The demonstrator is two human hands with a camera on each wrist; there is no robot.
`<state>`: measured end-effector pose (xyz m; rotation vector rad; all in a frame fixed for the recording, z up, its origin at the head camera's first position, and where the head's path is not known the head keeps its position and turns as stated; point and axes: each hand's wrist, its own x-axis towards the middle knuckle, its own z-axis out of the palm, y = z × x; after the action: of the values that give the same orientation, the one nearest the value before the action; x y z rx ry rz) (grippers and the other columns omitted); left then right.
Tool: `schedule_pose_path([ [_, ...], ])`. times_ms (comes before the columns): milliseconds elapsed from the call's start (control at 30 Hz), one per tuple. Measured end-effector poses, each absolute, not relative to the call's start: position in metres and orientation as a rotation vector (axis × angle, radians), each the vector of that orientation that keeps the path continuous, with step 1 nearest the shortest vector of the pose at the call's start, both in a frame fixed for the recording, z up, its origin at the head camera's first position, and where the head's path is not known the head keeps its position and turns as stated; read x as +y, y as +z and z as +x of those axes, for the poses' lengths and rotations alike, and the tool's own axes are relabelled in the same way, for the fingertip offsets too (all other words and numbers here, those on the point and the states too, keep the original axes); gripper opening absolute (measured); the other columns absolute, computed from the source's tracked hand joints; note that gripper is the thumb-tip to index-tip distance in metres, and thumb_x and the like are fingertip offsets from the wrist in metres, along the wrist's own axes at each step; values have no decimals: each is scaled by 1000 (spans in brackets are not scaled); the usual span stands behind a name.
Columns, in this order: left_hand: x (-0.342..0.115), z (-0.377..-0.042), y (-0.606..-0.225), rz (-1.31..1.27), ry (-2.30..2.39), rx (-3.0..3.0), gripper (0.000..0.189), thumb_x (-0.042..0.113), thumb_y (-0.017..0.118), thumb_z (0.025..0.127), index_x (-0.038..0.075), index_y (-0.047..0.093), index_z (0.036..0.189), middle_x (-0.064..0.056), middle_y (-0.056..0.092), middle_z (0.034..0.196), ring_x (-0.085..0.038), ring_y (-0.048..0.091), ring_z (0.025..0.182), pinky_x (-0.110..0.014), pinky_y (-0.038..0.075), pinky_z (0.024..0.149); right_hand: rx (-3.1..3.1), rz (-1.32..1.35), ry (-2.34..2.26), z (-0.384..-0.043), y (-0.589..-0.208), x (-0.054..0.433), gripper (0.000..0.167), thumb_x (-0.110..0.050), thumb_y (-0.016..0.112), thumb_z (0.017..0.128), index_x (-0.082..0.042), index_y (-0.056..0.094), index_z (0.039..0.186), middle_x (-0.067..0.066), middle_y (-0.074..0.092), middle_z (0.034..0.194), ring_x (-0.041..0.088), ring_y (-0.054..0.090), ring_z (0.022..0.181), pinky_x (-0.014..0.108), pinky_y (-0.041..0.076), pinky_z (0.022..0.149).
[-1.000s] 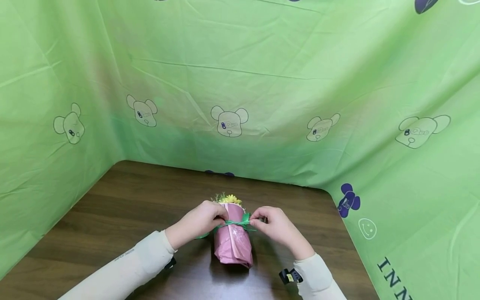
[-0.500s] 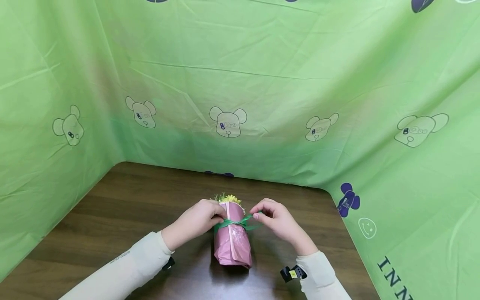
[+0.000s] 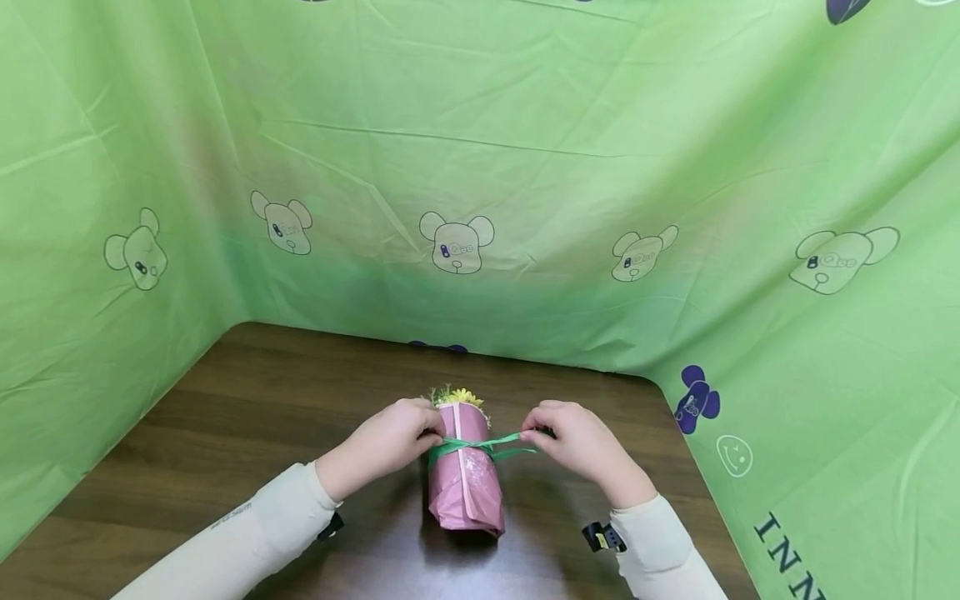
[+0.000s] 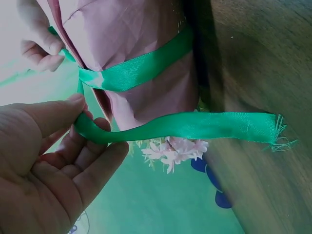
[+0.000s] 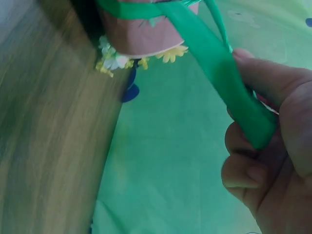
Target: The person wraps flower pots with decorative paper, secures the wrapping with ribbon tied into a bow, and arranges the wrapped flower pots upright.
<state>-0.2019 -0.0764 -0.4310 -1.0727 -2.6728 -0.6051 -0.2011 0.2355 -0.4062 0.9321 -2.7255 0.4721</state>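
A bouquet (image 3: 467,492) in pink wrapping lies on the table, its yellow flowers (image 3: 463,397) toward the back. Round its middle runs a green ribbon (image 3: 468,444), crossed over at the front. My left hand (image 3: 393,435) pinches one end of this ribbon at the bouquet's left side; in the left wrist view a frayed tail hangs past the fingers (image 4: 97,170). Off to the right, my right hand (image 3: 581,442) pinches another stretch, drawn out from the wrapping. The right wrist view shows a ribbon loop beside the right thumb (image 5: 268,73).
A dark wooden table (image 3: 300,375) carries the bouquet. Green printed cloth (image 3: 540,183) hangs behind it and along both sides. Each sleeve has a dark wrist strap, such as the right strap (image 3: 602,537).
My right hand has moved right, away from the bouquet, pulling its ribbon end out longer. My left hand has shifted slightly left. The bouquet stays in place.
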Motion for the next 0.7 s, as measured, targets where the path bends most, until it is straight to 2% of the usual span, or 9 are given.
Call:
schedule_pose_path([
  [133, -80, -201, -431, -1043, -572, -2678, 10, 17, 80, 89, 22, 72, 86, 12, 61, 87, -5, 54, 79, -24, 51, 71, -2654, 941, 302, -201, -405, 240, 14, -38, 85, 82, -34, 72, 77, -26, 49, 73, -6, 44, 60, 21, 41, 56],
  [233, -81, -200, -431, -1022, -579, -2682, 9, 18, 80, 90, 23, 72, 86, 12, 61, 89, -5, 55, 80, -25, 52, 72, -2638, 924, 265, -201, -402, 243, 15, -38, 84, 83, -33, 72, 77, -25, 49, 73, -5, 45, 60, 22, 42, 56],
  [367, -82, -200, -432, -1013, -582, -2695, 9, 20, 79, 91, 23, 72, 87, 12, 62, 90, -5, 55, 80, -25, 52, 72, -2653, 1004, 346, -203, -400, 248, 8, -26, 80, 89, -27, 74, 85, -21, 59, 82, 0, 54, 74, 27, 50, 68],
  [500, -82, -198, -433, -998, -570, -2709, 9, 21, 78, 91, 24, 71, 86, 12, 62, 89, -5, 55, 81, -26, 52, 72, -2571, 1149, 444, -206, -408, 256, 7, -10, 78, 90, -16, 76, 94, -11, 67, 90, 8, 60, 87, 30, 54, 77],
  [567, -81, -197, -433, -993, -567, -2715, 9, 20, 78, 91, 24, 71, 86, 12, 62, 89, -5, 56, 81, -26, 52, 72, -2499, 1170, 502, -206, -416, 261, 12, -6, 78, 89, -13, 77, 98, -8, 69, 91, 7, 61, 86, 25, 53, 76],
  [700, -83, -196, -434, -997, -572, -2705, 10, 20, 78, 91, 24, 71, 86, 12, 62, 88, -5, 55, 79, -26, 52, 72, -2362, 1137, 604, -206, -430, 268, 17, -1, 82, 83, -11, 78, 96, -8, 68, 86, 4, 58, 78, 15, 47, 71],
])
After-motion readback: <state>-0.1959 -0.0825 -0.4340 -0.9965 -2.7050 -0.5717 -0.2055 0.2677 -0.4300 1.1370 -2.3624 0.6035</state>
